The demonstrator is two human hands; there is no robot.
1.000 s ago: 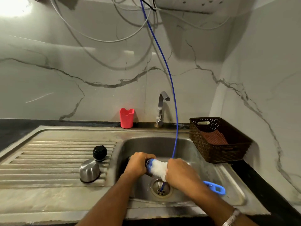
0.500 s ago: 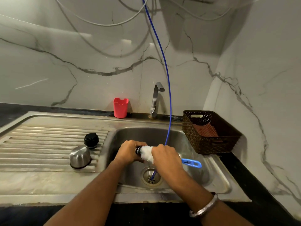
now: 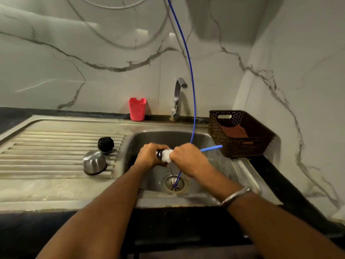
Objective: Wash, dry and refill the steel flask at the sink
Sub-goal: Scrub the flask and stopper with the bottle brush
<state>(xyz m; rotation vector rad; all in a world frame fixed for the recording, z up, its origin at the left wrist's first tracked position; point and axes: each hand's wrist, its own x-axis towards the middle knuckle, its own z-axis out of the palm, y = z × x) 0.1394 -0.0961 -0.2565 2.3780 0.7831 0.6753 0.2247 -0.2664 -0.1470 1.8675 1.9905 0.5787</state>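
Over the sink (image 3: pixel 240 165), both hands work brush (image 3: pixel 166 156) into flask (image 3: pixel 159 153).

Steel sink drainboard (image 3: pixel 46 146) carries a steel cup (image 3: pixel 94 163) and black cap (image 3: pixel 105 145)

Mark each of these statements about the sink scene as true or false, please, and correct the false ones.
1. The left hand holds the flask over the sink basin. True.
2. The right hand grips a brush with white bristles at the flask's mouth. True.
3. The steel cup and black cap are inside the brown basket. False: they stand on the ribbed drainboard, left of the basin.
4. The red cup stands right of the tap. False: it stands left of the tap.
5. A blue hose hangs down to the drain. True.
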